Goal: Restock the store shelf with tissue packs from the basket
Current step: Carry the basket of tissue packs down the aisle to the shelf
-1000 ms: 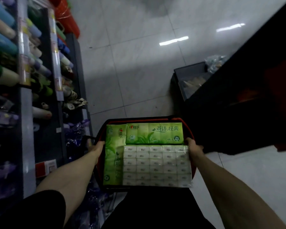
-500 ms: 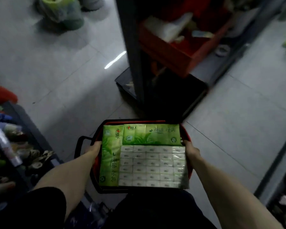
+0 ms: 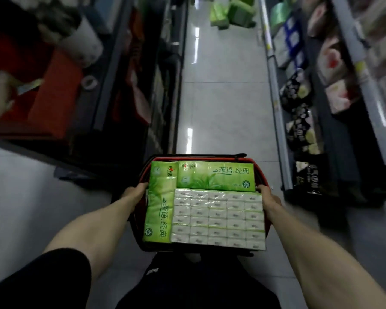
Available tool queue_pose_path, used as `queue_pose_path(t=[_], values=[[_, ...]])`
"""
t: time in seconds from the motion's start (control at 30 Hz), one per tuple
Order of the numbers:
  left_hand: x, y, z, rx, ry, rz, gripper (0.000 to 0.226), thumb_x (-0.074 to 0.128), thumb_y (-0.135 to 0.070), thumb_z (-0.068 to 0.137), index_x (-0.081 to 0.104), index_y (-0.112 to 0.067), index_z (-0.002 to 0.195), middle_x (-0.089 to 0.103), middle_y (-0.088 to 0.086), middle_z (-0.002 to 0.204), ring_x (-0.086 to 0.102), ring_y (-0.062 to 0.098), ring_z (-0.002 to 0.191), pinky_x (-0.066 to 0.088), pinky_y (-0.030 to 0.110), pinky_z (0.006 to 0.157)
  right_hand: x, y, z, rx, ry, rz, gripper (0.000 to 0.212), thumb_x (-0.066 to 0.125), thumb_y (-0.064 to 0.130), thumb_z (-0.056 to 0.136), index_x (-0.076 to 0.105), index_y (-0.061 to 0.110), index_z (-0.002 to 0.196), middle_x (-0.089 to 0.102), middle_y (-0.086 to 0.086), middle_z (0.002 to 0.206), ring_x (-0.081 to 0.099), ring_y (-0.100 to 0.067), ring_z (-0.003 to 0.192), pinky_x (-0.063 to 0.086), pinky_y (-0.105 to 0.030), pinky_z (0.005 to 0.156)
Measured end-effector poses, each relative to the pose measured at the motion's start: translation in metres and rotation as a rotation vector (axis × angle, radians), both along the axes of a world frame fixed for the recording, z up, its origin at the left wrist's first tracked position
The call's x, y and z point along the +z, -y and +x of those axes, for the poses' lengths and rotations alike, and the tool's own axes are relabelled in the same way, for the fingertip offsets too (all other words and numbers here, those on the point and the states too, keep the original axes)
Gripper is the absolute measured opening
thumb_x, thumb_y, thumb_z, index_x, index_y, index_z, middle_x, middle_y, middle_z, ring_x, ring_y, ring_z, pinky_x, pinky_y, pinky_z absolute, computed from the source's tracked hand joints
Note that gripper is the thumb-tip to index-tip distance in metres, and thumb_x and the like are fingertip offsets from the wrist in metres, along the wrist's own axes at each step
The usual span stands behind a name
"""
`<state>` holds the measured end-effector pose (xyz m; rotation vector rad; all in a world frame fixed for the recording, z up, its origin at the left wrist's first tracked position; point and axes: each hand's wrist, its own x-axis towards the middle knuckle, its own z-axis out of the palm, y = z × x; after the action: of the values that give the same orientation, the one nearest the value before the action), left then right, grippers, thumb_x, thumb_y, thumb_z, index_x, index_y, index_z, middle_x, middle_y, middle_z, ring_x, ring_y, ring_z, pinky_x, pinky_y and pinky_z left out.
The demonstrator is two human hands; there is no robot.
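In the aisle, between shelves: I hold the basket (image 3: 198, 157) out in front of me. My left hand (image 3: 135, 192) grips its left rim and my right hand (image 3: 269, 198) its right rim, fingers curled round the edges. Basket full: two green packs (image 3: 216, 176) along the far and left sides, white bundle (image 3: 218, 219) filling the rest. Right shelf (image 3: 274, 90) holds wrapped goods. Green bags (image 3: 231, 10) lie on the floor (image 3: 221, 103) far ahead.

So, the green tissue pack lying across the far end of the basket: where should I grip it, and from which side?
Probably from above, pinching across its narrow width. The far green pack lies flat on top, long side across the basket; the lengthwise green pack blocks its left end. The left hand and right hand both hold the basket, so free one first.
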<state>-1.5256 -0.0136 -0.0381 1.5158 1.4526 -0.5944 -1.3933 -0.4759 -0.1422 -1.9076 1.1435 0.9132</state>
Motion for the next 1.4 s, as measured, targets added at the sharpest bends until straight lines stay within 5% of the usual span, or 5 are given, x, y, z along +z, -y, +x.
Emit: queue_pose_path(t=[0.13, 0.5, 0.9, 1.07, 1.4], values=[[0.014, 0.049, 0.065, -0.124, 0.037, 0.029, 0.092, 0.067, -0.064, 0.064, 0.064, 0.003, 0.127, 0.069, 0.022, 0.121, 0.068, 0.04, 0.105, 0.056, 0.046, 0.097, -0.005, 0.07, 0.017, -0.166, 0.021, 0.002, 0.102, 0.069, 0.074, 0.036, 0.074, 0.012, 0.117, 0.074, -0.012, 0.106, 0.073, -0.037, 0.091, 0.062, -0.05, 0.09], [0.005, 0.061, 0.23, -0.318, 0.129, 0.138, 0.085, 0.065, -0.055, 0.086, 0.05, 0.006, 0.143, 0.056, 0.026, 0.141, 0.056, 0.043, 0.126, 0.049, 0.041, 0.103, 0.091, 0.048, 0.103, -0.316, 0.125, 0.075, 0.088, 0.073, 0.058, 0.047, 0.073, 0.006, 0.118, 0.075, -0.015, 0.106, 0.074, -0.035, 0.091, 0.061, -0.042, 0.081], [-0.035, -0.028, 0.39, -0.113, -0.013, 0.064, 0.104, 0.06, -0.072, 0.059, 0.063, 0.001, 0.133, 0.066, 0.023, 0.128, 0.065, 0.043, 0.111, 0.054, 0.047, 0.1, 0.085, -0.029, 0.296, -0.195, 0.063, 0.028, 0.097, 0.068, 0.074, 0.042, 0.074, 0.01, 0.114, 0.076, -0.013, 0.103, 0.074, -0.035, 0.09, 0.063, -0.046, 0.085], [0.0, -0.039, 0.466, -0.096, 0.028, 0.098, 0.092, 0.063, -0.064, 0.073, 0.059, 0.003, 0.137, 0.062, 0.024, 0.135, 0.059, 0.042, 0.123, 0.051, 0.046, 0.104, 0.123, -0.073, 0.38, -0.178, 0.087, 0.029, 0.074, 0.073, 0.062, 0.068, 0.073, 0.006, 0.117, 0.073, -0.015, 0.107, 0.072, -0.036, 0.094, 0.061, -0.045, 0.089], [-0.015, -0.07, 0.623, -0.026, -0.006, 0.097, 0.105, 0.062, -0.069, 0.063, 0.054, 0.0, 0.141, 0.057, 0.024, 0.139, 0.058, 0.043, 0.121, 0.051, 0.048, 0.103, 0.036, -0.064, 0.593, -0.1, 0.052, 0.079, 0.104, 0.068, 0.067, 0.035, 0.072, 0.008, 0.12, 0.077, -0.019, 0.106, 0.077, -0.04, 0.087, 0.063, -0.054, 0.087]])
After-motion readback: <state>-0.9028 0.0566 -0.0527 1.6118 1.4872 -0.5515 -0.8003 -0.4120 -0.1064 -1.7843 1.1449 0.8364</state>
